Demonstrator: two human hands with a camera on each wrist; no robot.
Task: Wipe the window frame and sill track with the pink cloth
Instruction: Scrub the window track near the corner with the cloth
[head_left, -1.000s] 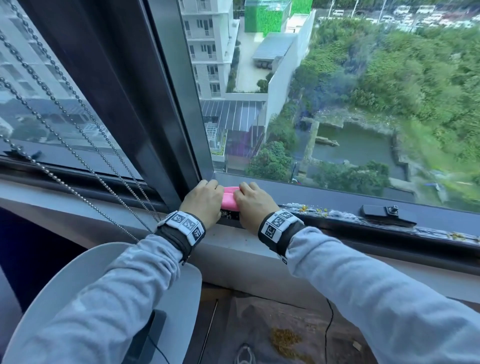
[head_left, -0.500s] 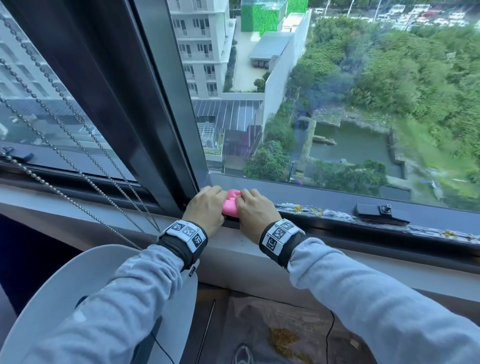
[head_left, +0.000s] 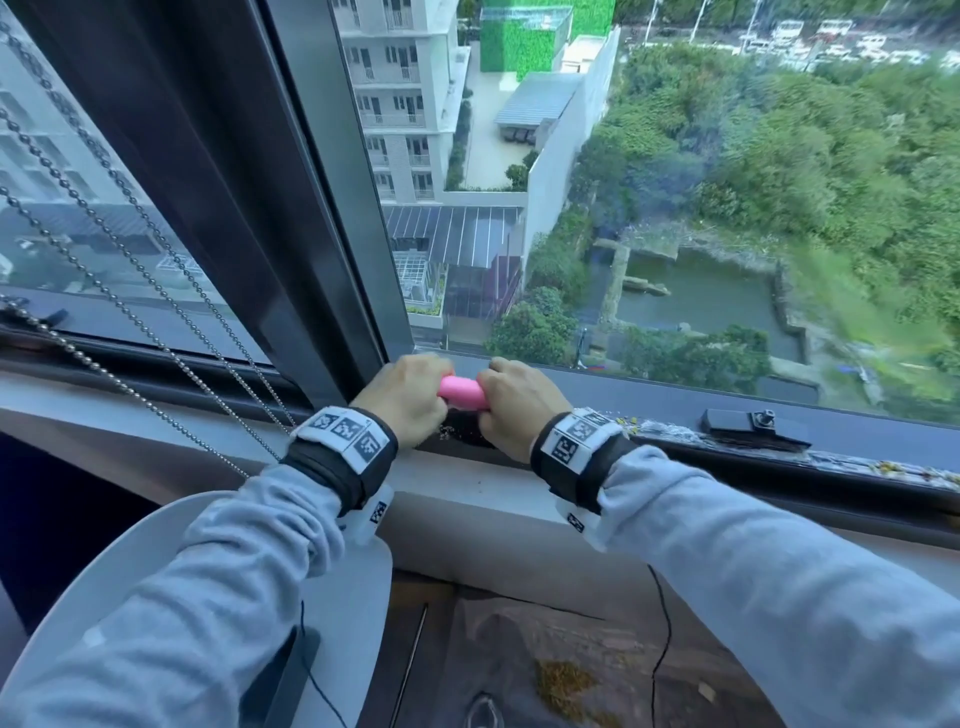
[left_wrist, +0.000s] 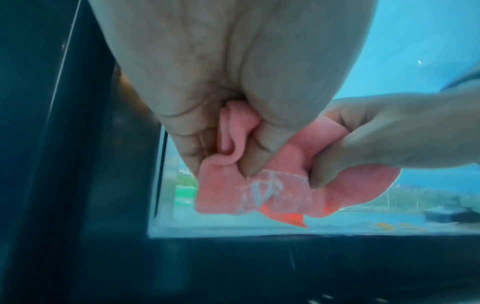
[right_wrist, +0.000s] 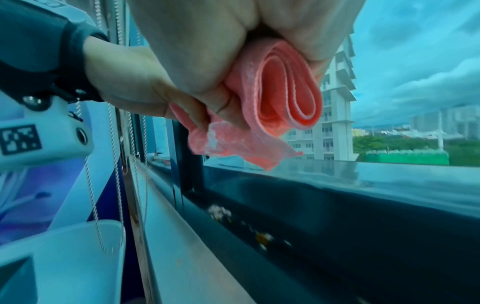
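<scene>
The pink cloth (head_left: 464, 392) is bunched between both hands just above the dark sill track (head_left: 675, 434), beside the foot of the dark vertical frame post (head_left: 291, 249). My left hand (head_left: 405, 397) grips its left end, and the cloth (left_wrist: 259, 191) hangs folded below the curled fingers. My right hand (head_left: 511, 402) grips the right end, where the cloth (right_wrist: 278, 96) shows as a rolled fold held in the fist. The cloth hangs a little above the track and does not touch it. Yellow and white debris (right_wrist: 221, 211) lies in the track (right_wrist: 337, 236).
Beaded blind chains (head_left: 130, 270) hang slantwise at the left, close to my left wrist. A black latch block (head_left: 748, 423) sits on the track at the right, with more debris (head_left: 893, 470) beyond it. A white rounded chair back (head_left: 104, 561) stands below my left arm. The pale inner sill (head_left: 467, 483) runs under both wrists.
Both hands have stayed at the corner by the post. They have lifted slightly and spread a little apart, so more of the pink cloth shows between them.
</scene>
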